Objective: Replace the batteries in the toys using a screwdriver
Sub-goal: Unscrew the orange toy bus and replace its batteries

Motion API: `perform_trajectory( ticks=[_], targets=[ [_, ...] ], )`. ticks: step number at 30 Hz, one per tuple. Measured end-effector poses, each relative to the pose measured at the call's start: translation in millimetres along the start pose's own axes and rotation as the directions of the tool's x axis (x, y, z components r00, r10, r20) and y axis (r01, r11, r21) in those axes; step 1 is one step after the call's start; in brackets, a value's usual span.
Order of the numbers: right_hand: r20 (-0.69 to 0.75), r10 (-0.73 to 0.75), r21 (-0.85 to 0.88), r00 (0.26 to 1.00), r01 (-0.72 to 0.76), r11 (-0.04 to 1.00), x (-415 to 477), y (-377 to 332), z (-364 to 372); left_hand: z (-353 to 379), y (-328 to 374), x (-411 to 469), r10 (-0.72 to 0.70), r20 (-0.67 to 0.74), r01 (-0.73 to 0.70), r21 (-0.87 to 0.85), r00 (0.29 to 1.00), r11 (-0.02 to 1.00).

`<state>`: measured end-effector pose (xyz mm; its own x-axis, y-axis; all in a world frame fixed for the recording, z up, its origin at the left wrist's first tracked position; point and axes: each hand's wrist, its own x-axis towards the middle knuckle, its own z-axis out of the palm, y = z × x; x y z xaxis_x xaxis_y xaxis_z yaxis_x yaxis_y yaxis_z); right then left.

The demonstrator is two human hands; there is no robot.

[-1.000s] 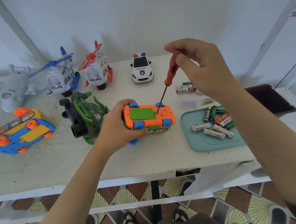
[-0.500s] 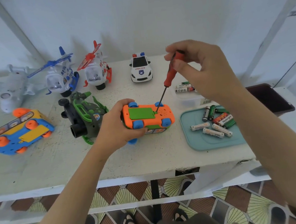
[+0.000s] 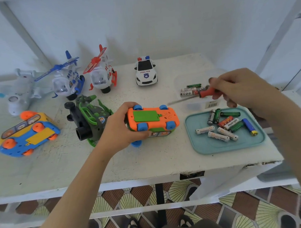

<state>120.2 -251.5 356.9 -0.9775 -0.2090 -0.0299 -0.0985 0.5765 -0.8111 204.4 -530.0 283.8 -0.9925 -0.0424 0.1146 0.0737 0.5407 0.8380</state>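
An orange toy car (image 3: 166, 119) lies upside down mid-table, its green battery cover (image 3: 145, 116) facing up and closed. My left hand (image 3: 119, 128) grips the car's left end. My right hand (image 3: 240, 89) holds a red-handled screwdriver (image 3: 204, 93) nearly level to the right of the car, with the shaft pointing left and its tip off the toy. A teal tray (image 3: 225, 146) at the right holds several loose batteries (image 3: 225, 124).
A clear plastic box (image 3: 189, 90) with more batteries sits behind the tray. A green toy (image 3: 91, 118) lies just left of the car and an overturned blue-yellow car (image 3: 27, 135) at far left. Two helicopters (image 3: 67, 80), a plane and a police car (image 3: 145, 71) line the back.
My right hand has lifted the screwdriver off the car's underside and swung it right and down, from near upright to nearly level. My left hand and the car stay put.
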Motion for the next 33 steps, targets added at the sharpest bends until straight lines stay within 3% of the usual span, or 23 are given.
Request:
perform_trajectory(
  ticks=[1,3,5,6,8,11,15,18,21,25,28,33],
  targets=[
    [0.009,0.126,0.235,0.992,-0.125,0.964,-1.4,2.7,1.5,-0.4,0.2,0.2,-0.003,0.007,0.003,-0.003,1.000,1.000],
    [0.191,0.228,0.564,0.955,-0.297,0.770,-4.4,6.7,5.7,-2.6,1.1,0.5,-0.015,0.032,0.016,-0.026,0.999,1.000],
    [0.339,0.187,0.680,0.922,-0.377,0.629,-8.5,11.9,11.7,-6.2,2.7,1.3,-0.033,0.079,0.038,-0.061,0.996,0.997],
    [0.368,0.167,0.691,0.915,-0.389,0.609,-10.2,14.2,16.6,-7.9,3.4,2.2,-0.042,0.109,0.050,-0.073,0.993,0.996],
    [0.370,0.142,0.661,0.918,-0.368,0.654,-13.9,15.6,29.1,-9.8,3.3,4.6,-0.058,0.170,0.076,-0.099,0.984,0.992],
    [0.284,0.111,0.532,0.952,-0.253,0.808,-19.1,16.9,52.8,-9.9,4.4,6.4,-0.050,0.229,0.087,-0.156,0.972,0.984],
    [0.212,0.025,0.304,0.977,-0.091,0.948,-27.6,14.6,78.4,-10.3,8.3,5.6,-0.044,0.187,0.061,-0.084,0.981,0.995],
    [0.178,-0.006,0.272,0.984,-0.044,0.961,-32.1,12.1,86.6,-8.7,6.0,4.4,-0.021,0.053,0.022,-0.017,0.998,1.000],
    [0.162,0.018,0.298,0.987,-0.066,0.952,-31.6,10.6,88.3,3.2,1.6,-2.7,0.060,-0.192,-0.036,0.125,0.980,0.991],
    [0.242,0.099,0.366,0.965,-0.185,0.912,-35.4,12.0,93.4,37.4,2.7,-24.3,0.113,-0.396,-0.124,-0.002,0.911,0.992],
    [0.258,0.114,0.380,0.959,-0.209,0.901,-38.4,13.3,98.9,53.6,6.9,-39.7,0.170,-0.376,-0.185,-0.002,0.911,0.983],
    [0.246,0.117,0.429,0.962,-0.216,0.877,-43.8,13.3,104.9,57.9,5.3,-40.6,0.302,-0.144,-0.278,0.167,0.942,0.946]
  ],
)
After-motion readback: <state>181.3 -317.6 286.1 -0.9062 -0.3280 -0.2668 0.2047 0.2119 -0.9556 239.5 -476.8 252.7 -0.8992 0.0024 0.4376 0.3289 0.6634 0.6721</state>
